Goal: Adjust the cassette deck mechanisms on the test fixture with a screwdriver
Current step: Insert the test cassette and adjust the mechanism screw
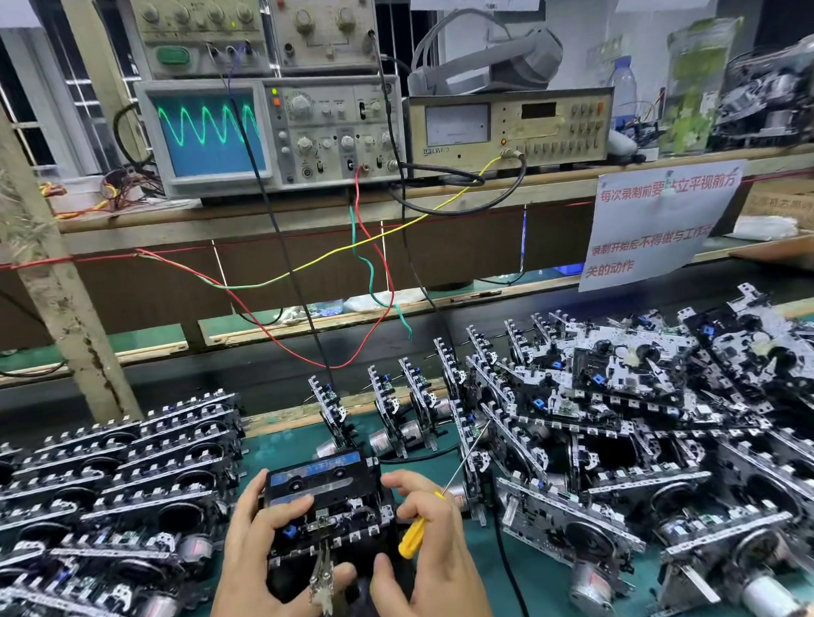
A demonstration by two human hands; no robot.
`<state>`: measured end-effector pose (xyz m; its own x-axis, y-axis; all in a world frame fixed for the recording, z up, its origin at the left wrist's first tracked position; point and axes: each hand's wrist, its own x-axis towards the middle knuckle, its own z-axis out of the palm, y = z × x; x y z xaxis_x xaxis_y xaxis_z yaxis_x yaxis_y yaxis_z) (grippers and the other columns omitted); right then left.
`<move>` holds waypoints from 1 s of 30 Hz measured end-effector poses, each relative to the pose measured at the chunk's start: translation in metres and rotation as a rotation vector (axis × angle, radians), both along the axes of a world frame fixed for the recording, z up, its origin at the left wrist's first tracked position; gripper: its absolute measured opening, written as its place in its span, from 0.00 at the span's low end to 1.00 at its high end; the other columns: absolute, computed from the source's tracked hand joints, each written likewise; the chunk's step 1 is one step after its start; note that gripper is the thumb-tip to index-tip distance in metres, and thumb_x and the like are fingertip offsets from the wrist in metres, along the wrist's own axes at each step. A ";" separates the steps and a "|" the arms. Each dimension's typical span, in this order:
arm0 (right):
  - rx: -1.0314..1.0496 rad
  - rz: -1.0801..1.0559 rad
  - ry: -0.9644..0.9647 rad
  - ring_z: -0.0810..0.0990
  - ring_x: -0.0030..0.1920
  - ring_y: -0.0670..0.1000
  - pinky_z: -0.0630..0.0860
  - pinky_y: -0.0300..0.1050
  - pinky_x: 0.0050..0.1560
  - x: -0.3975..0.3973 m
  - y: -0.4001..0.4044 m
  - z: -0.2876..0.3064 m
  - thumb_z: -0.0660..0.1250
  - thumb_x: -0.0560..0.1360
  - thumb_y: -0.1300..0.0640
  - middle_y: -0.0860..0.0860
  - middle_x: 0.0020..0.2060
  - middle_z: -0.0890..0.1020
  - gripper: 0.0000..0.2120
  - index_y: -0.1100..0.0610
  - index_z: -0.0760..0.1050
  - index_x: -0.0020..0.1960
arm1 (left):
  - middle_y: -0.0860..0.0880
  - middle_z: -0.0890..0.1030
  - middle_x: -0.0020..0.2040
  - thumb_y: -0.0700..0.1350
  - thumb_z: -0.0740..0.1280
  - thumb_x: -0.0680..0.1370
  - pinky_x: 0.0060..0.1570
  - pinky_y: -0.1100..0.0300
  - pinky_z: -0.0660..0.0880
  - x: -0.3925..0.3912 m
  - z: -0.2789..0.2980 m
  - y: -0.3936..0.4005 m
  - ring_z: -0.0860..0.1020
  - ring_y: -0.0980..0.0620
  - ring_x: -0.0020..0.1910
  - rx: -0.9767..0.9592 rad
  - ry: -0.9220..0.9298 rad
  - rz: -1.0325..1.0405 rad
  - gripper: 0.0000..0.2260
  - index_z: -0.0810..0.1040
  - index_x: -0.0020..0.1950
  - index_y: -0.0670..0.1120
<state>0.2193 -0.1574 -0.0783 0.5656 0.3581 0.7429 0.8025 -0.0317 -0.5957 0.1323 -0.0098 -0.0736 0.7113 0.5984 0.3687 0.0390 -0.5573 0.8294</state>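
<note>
Cassette deck mechanism (pixel 323 513) gripped by your left hand (pixel 263 565), right hand (pixel 422 546) pinching yellow screwdriver (pixel 425 521), its tip lost among blurred mechanisms.

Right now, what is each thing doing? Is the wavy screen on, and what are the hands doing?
Grey oscilloscope with blue screen: on, showing a green wave.
Black cassette deck mechanism: on the fixture, cassette loaded, gripped on both sides.
Blue-labelled cassette: seated in the mechanism.
Yellow-handled screwdriver: held, tip pointing away from the mechanism.
Left hand: grips the mechanism.
Right hand: holds the screwdriver.
</note>
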 end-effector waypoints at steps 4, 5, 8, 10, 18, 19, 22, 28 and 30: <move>-0.080 0.025 0.034 0.73 0.64 0.43 0.70 0.29 0.53 0.009 0.000 -0.008 0.65 0.70 0.57 0.36 0.69 0.70 0.23 0.39 0.57 0.56 | 0.73 0.60 0.73 0.45 0.85 0.59 0.65 0.54 0.63 -0.002 0.000 -0.001 0.62 0.72 0.70 0.023 0.001 0.007 0.35 0.75 0.54 0.73; -0.082 0.025 0.033 0.73 0.65 0.43 0.70 0.29 0.54 0.010 0.001 -0.008 0.65 0.70 0.58 0.36 0.69 0.71 0.24 0.40 0.57 0.57 | 0.72 0.61 0.74 0.47 0.85 0.58 0.65 0.54 0.63 -0.002 -0.001 -0.001 0.62 0.73 0.70 0.024 -0.012 0.012 0.34 0.75 0.54 0.73; -0.112 0.066 0.016 0.69 0.70 0.45 0.69 0.40 0.61 0.006 0.001 -0.007 0.65 0.70 0.58 0.36 0.70 0.70 0.24 0.41 0.58 0.57 | 0.71 0.60 0.74 0.54 0.81 0.56 0.65 0.54 0.63 -0.003 0.002 -0.001 0.59 0.78 0.69 0.029 -0.016 0.019 0.31 0.75 0.54 0.73; -0.174 0.081 0.004 0.63 0.74 0.46 0.65 0.47 0.66 0.007 0.002 -0.005 0.65 0.71 0.57 0.35 0.73 0.68 0.23 0.41 0.57 0.57 | 0.71 0.60 0.75 0.55 0.82 0.57 0.65 0.53 0.64 -0.003 -0.002 0.001 0.60 0.74 0.71 0.030 -0.017 0.021 0.30 0.75 0.55 0.73; -0.307 0.088 -0.002 0.66 0.66 0.47 0.59 0.50 0.69 0.009 -0.004 0.013 0.64 0.75 0.51 0.37 0.56 0.70 0.21 0.41 0.65 0.66 | 0.67 0.49 0.78 0.43 0.78 0.72 0.66 0.71 0.56 -0.019 0.008 0.010 0.50 0.81 0.70 0.107 0.162 -0.114 0.31 0.69 0.63 0.70; -0.309 0.084 -0.003 0.67 0.64 0.48 0.60 0.50 0.67 0.011 -0.004 0.016 0.65 0.74 0.50 0.36 0.53 0.69 0.20 0.43 0.68 0.66 | 0.66 0.47 0.79 0.46 0.77 0.72 0.64 0.74 0.55 -0.022 0.012 0.012 0.50 0.81 0.70 0.115 0.200 -0.146 0.31 0.67 0.63 0.73; -0.295 0.061 -0.020 0.68 0.59 0.44 0.62 0.47 0.62 0.016 0.000 0.023 0.70 0.72 0.51 0.34 0.52 0.70 0.17 0.48 0.74 0.60 | 0.65 0.46 0.80 0.53 0.67 0.68 0.71 0.67 0.57 -0.025 0.025 0.013 0.51 0.73 0.75 0.126 0.277 -0.173 0.28 0.64 0.61 0.78; -0.296 0.019 -0.049 0.69 0.52 0.45 0.69 0.54 0.56 0.020 0.009 0.034 0.77 0.70 0.59 0.41 0.50 0.81 0.23 0.43 0.65 0.50 | 0.48 0.61 0.80 0.53 0.62 0.75 0.72 0.60 0.54 -0.012 0.041 0.015 0.51 0.61 0.80 0.190 0.225 -0.099 0.11 0.76 0.57 0.59; -0.299 0.041 -0.053 0.71 0.55 0.47 0.70 0.55 0.59 0.021 0.006 0.037 0.77 0.70 0.59 0.44 0.53 0.81 0.27 0.39 0.62 0.51 | 0.51 0.74 0.69 0.54 0.65 0.78 0.70 0.54 0.63 -0.001 0.052 0.020 0.66 0.53 0.74 0.292 0.257 -0.078 0.05 0.77 0.50 0.54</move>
